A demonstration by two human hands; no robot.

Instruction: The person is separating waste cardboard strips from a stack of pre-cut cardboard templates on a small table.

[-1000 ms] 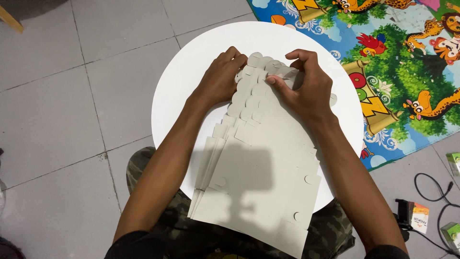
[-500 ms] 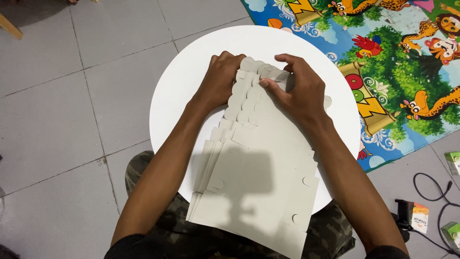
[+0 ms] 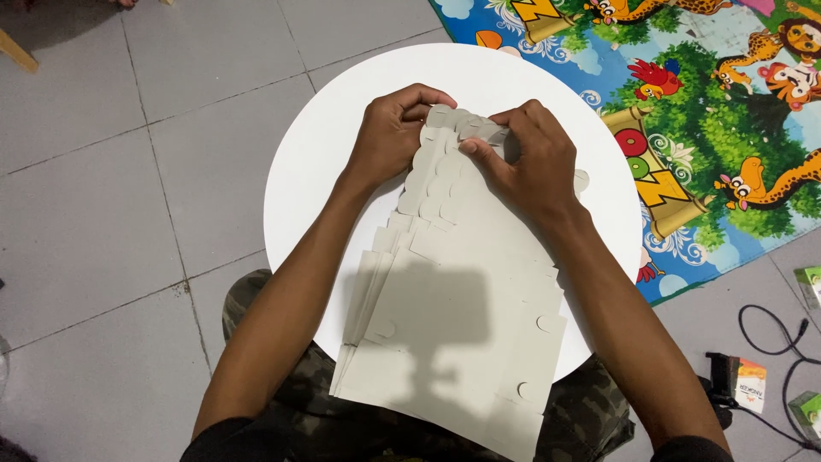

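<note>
Both hands are on the far end of a fanned stack of grey cardboard cutouts (image 3: 453, 308), which lies across a round white tabletop (image 3: 316, 171) and hangs over its near edge above the person's lap. The left hand (image 3: 389, 137) sits at the stack's far left corner, fingers curled over the rounded tabs there, thumb tucked under toward the sheets. The right hand (image 3: 530, 162) comes in from the right, thumb and fingertips pinched together on the topmost tabs at the far edge. The two hands are close, almost meeting over the same cluster of scalloped tabs, each clamped on cardboard.

The sheets are spread like a deck, their left edges stepped one behind the next, with small round tabs showing along the right side and near the bottom. A shadow falls across the middle of the top sheet. One stray tab peeks out just right of the right wrist.

Under the near overhang, camouflage-patterned trousers (image 3: 291, 393) show. To the far right a bright play mat (image 3: 727, 111) with cartoon animals and trees covers the floor, its corner running under the tabletop's right edge. The grey floor tiles (image 3: 128, 197) fill the left. At the near right lie a black cable (image 3: 770, 342) and small boxes (image 3: 751, 376).
</note>
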